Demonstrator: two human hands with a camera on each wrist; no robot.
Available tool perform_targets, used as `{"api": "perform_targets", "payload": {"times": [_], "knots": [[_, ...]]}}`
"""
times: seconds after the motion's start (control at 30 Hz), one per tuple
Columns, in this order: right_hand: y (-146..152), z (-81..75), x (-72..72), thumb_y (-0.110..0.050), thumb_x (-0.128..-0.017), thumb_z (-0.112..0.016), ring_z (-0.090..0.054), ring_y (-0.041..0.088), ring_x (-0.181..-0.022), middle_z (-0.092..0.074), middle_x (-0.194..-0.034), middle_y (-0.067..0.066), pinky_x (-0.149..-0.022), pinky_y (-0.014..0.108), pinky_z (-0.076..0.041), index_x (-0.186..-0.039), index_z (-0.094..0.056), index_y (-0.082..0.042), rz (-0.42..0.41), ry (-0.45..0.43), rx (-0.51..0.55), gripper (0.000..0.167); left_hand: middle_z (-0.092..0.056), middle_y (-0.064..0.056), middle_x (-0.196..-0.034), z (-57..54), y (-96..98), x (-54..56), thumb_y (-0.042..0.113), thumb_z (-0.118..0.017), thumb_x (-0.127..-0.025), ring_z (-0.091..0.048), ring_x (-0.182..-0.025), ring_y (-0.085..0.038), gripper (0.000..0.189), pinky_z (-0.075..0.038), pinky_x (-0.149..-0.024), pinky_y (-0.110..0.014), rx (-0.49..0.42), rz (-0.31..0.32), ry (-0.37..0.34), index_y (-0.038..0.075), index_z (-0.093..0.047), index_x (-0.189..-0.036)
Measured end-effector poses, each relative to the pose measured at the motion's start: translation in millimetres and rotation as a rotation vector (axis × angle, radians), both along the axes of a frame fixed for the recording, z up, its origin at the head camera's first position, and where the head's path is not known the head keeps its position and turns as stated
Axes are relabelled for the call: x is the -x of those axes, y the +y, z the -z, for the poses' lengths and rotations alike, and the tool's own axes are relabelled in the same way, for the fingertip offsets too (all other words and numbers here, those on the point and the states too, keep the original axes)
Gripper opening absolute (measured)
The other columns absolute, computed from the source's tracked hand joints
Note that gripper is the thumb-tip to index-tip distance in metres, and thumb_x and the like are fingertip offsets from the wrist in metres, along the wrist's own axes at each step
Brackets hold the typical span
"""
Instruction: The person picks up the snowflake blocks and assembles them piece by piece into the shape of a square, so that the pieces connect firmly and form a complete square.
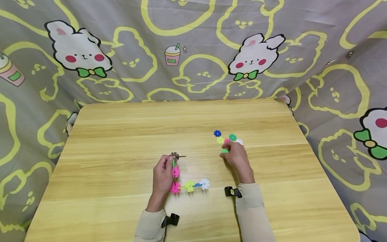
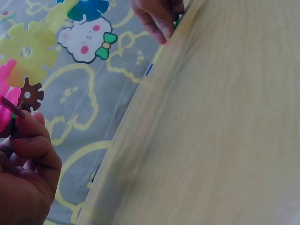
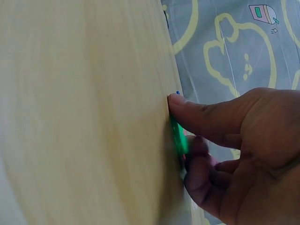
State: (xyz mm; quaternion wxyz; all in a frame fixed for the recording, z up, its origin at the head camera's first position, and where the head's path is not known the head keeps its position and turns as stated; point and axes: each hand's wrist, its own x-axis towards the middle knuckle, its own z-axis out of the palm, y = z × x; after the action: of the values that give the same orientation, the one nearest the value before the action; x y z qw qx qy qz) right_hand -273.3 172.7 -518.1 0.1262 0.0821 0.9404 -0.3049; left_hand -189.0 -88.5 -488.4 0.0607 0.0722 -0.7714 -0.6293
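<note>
My left hand (image 1: 162,175) grips a linked chain of plastic snowflake discs near its far end, beside a brown disc (image 1: 174,156). Along the chain come a pink disc (image 1: 176,172), another pink one at the corner, a yellow disc (image 1: 189,186), a blue one seen edge-on and a white disc (image 1: 204,184). The left wrist view shows the curled fingers (image 2: 33,136) under the brown and pink pieces. Over at the right, my right hand (image 1: 239,158) pinches a green disc (image 3: 178,136) low at the tabletop, thumb on one side and fingers on the other.
Loose discs lie just beyond my right hand: dark blue (image 1: 217,133), yellow (image 1: 220,140), green (image 1: 232,137), with pink and white ones partly covered by the hand. The wooden table (image 1: 121,134) meets a patterned grey curtain (image 1: 199,40) at its back and sides.
</note>
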Motion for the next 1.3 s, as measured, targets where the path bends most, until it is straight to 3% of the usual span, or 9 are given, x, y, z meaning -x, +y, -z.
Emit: {"api": "perform_targets", "payload": {"times": [0.23, 0.47, 0.73, 1.07, 1.3], "knots": [[-1, 0.1, -1.9, -0.028, -0.083, -0.077, -0.059, 0.023, -0.09, -0.067, -0.098, 0.007, -0.08, 0.037, -0.047, -0.101, -0.071, -0.011, -0.008, -0.008, -0.018, 0.026, -0.059, -0.014, -0.073, 1.6, 0.1, 1.0, 0.012, -0.045, -0.103, -0.045, -0.056, -0.005, 0.026, -0.039, -0.052, -0.018, -0.002, -0.01, -0.017, -0.003, -0.06, -0.088], [-3, 1.7, -1.1, -0.031, -0.083, -0.076, -0.055, 0.019, -0.081, -0.063, -0.088, 0.002, -0.073, 0.031, -0.043, -0.094, -0.07, -0.012, -0.031, -0.013, -0.004, 0.023, -0.054, -0.005, -0.068, -0.2, -2.1, 2.7, 0.013, -0.045, -0.103, -0.044, -0.055, -0.005, 0.026, -0.038, -0.05, -0.018, 0.01, -0.015, -0.01, -0.002, -0.061, -0.089], [-5, 3.3, -0.3, -0.035, -0.087, -0.07, -0.053, 0.017, -0.073, -0.059, -0.078, 0.0, -0.067, 0.028, -0.041, -0.087, -0.066, -0.012, -0.08, 0.005, 0.008, 0.023, -0.053, -0.007, -0.067, -7.9, -6.7, 9.0, 0.011, -0.044, -0.103, -0.044, -0.055, -0.005, 0.026, -0.038, -0.05, -0.018, 0.014, -0.018, 0.02, -0.004, -0.06, -0.089], [-19, -0.1, 0.4, -0.033, -0.095, -0.062, -0.049, 0.016, -0.068, -0.053, -0.075, 0.001, -0.063, 0.028, -0.039, -0.094, -0.057, -0.012, -0.134, 0.044, 0.107, 0.021, -0.057, -0.01, -0.071, -19.7, -11.5, 25.6, 0.012, -0.044, -0.103, -0.044, -0.051, -0.004, 0.026, -0.038, -0.046, -0.019, 0.016, -0.035, 0.019, -0.005, -0.06, -0.091], [-34, -3.1, -1.5, -0.027, -0.095, -0.061, -0.051, 0.016, -0.066, -0.059, -0.077, 0.001, -0.063, 0.029, -0.043, -0.105, -0.058, -0.015, -0.153, 0.105, 0.29, 0.016, -0.056, -0.007, -0.07, 8.6, -14.1, 46.4, 0.02, -0.045, -0.103, -0.045, -0.052, -0.006, 0.029, -0.037, -0.047, -0.019, -0.034, -0.042, 0.039, 0.0, -0.06, -0.09]]}}
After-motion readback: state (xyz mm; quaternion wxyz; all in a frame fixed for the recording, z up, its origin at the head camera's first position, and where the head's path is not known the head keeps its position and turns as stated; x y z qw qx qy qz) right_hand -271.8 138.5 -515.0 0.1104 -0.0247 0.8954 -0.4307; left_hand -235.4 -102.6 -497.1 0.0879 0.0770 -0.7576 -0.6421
